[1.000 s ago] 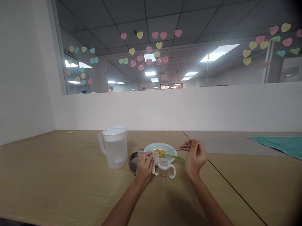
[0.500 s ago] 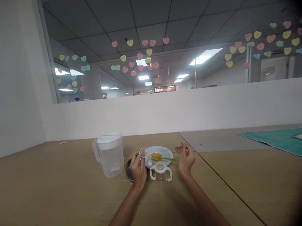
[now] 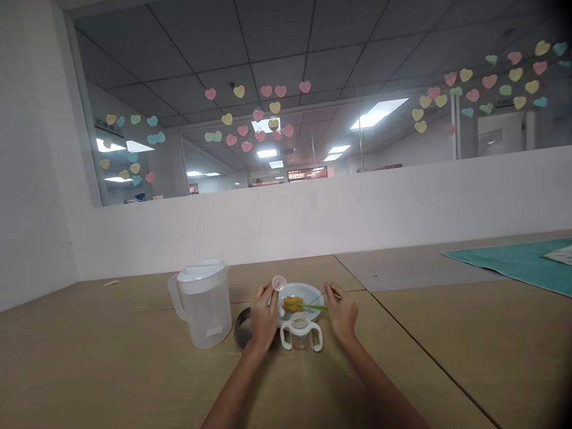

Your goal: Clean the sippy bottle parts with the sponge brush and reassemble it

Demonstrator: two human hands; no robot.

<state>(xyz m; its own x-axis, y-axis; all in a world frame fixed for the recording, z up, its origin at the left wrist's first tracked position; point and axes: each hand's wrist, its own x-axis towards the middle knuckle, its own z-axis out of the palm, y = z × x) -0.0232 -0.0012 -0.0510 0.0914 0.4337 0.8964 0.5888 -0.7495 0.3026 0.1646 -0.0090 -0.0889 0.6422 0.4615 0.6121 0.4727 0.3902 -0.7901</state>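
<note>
My left hand (image 3: 264, 315) is closed on a small clear round lid (image 3: 278, 282), held up above the rim of a white plate (image 3: 311, 293). On the plate lies a yellow sponge brush with a green handle (image 3: 297, 303). My right hand (image 3: 342, 313) pinches a thin wire-like stick (image 3: 318, 297) that reaches toward the plate. A clear two-handled baby cup (image 3: 300, 332) stands on the table in front of the plate, between my hands.
A clear plastic pitcher with a white lid (image 3: 201, 302) stands left of my hands. A small metal dish (image 3: 243, 330) lies behind my left hand. A teal cloth (image 3: 525, 263) covers the far right of the wooden table (image 3: 118, 371). A white partition wall runs behind.
My left hand has lifted the small lid from beside the cup to above the plate. My right hand has come in and lower, close to the plate. The camera tilted up slightly.
</note>
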